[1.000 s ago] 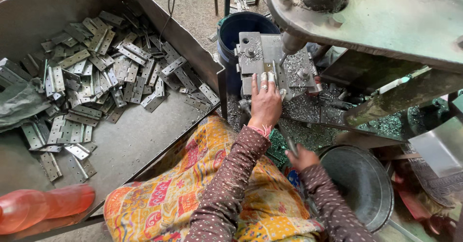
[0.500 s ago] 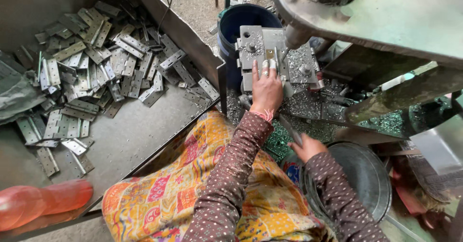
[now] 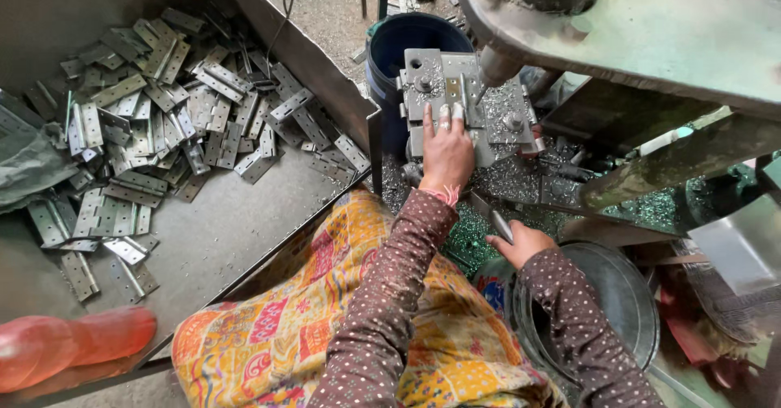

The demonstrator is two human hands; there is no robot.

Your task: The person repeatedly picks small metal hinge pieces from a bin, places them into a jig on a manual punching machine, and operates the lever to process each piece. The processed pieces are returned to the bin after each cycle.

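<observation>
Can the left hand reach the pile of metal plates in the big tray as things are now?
Probably yes. The left hand rests on the press die block, and the pile of metal plates lies in the open tray on that same side. Only the tray's low wall stands between them.

Counted items were: two hands, left hand (image 3: 446, 157) and right hand (image 3: 521, 244); one blue bucket (image 3: 399, 50); one orange bottle (image 3: 69, 347); several dozen hinge plates (image 3: 154, 131).

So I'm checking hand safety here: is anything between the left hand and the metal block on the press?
Nothing visible. The left hand already lies on the metal die block, fingertips touching its top. The right hand holds a metal piece lower down.
</observation>
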